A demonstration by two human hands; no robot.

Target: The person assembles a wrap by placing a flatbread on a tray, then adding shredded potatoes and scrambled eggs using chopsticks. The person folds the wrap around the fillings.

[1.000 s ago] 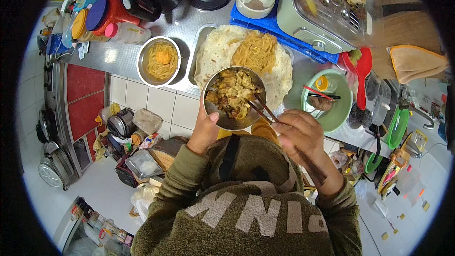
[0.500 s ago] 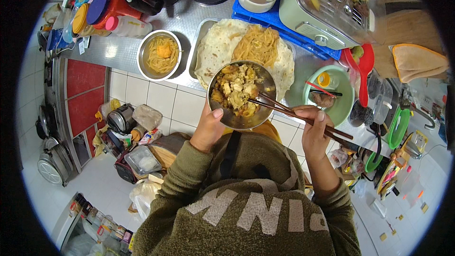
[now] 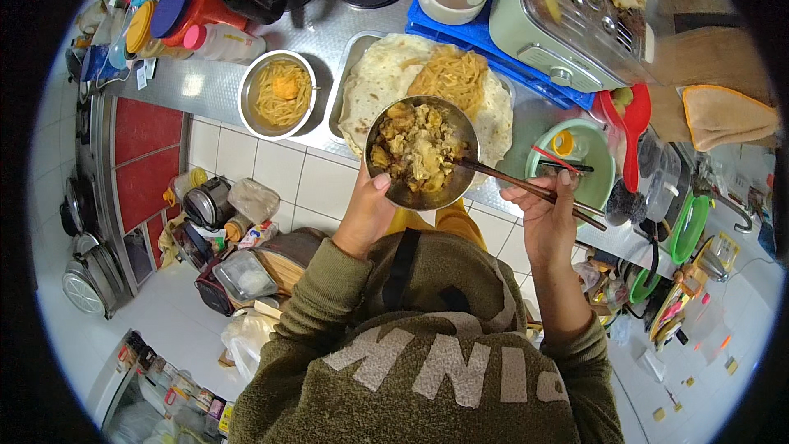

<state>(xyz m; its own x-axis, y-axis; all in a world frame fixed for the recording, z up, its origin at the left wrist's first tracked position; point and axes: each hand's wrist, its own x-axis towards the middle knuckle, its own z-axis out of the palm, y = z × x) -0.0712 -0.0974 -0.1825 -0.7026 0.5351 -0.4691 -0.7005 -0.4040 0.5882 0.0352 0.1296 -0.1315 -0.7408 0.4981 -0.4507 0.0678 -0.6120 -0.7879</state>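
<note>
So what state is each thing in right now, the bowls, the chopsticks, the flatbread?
Round steel bowl of chunky cooked food: full, held up by the left hand.
Dark chopsticks: gripped in the right hand, tips in the food.
Pale flatbread: flat on the metal tray, topped with shredded strips.
Small steel bowl: partly filled, on the counter.

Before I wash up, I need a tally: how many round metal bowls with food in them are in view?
2. One bowl is held up in the left hand; the other bowl sits on the counter to its left. More may be hidden.
</note>
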